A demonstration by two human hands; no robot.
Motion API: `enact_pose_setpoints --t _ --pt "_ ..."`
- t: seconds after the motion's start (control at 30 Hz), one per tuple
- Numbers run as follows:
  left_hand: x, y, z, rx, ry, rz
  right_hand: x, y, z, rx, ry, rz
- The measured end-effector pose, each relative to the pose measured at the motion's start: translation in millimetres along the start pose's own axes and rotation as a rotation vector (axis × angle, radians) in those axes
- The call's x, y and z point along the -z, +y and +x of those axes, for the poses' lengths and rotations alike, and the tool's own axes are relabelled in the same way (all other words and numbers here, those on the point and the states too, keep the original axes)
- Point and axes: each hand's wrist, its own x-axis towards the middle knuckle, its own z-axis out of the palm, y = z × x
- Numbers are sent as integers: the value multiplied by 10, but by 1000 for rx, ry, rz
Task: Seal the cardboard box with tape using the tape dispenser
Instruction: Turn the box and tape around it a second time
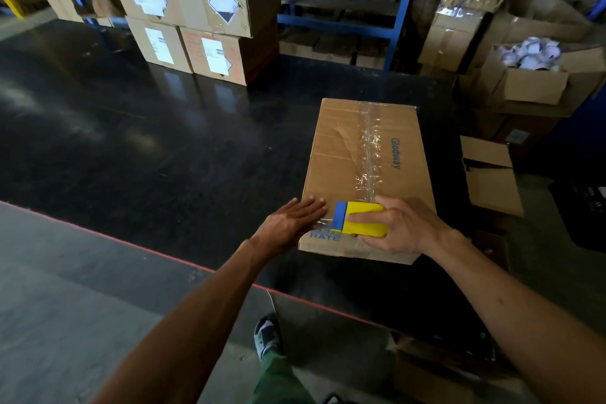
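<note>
A closed brown cardboard box (pixel 341 154) lies on the black table, printed "Glodway", with a strip of clear tape (pixel 370 147) running along its centre seam. My right hand (pixel 403 226) grips a yellow tape dispenser with a blue end (pixel 357 218) on the box's near end. A short length of clear tape stretches leftward from the dispenser across that end. My left hand (pixel 292 223) lies flat with straight fingers on the box's near left corner, on the tape's end.
Stacked labelled cartons (pixel 196 16) stand at the table's far side. Blue shelving (pixel 347 3) is behind. Open boxes (pixel 531 75) and a smaller carton (pixel 492 174) crowd the right. The black table (pixel 147 147) has a red near edge; my foot shows below.
</note>
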Motion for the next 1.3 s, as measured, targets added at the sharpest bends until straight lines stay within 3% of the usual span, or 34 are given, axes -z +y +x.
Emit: enact_pose_setpoints --t 0.27,0.43,0.67,0.87,1.07,1.3 --pt "-42 -59 -1 24 60 -119 -2 -9 11 -55 -15 7" --pt "-2 -70 -6 12 61 -62 111 129 -133 -47 32 70" --pt "32 -54 88 11 -67 -23 119 466 -501 -123 12 77" --pt "104 67 253 -127 55 138 26 439 -501 -141 41 46" --pt "-69 101 424 -208 -168 263 -13 465 -498 -140 68 38" --pt "-191 25 413 -163 -173 239 -10 449 -492 -90 74 -21"
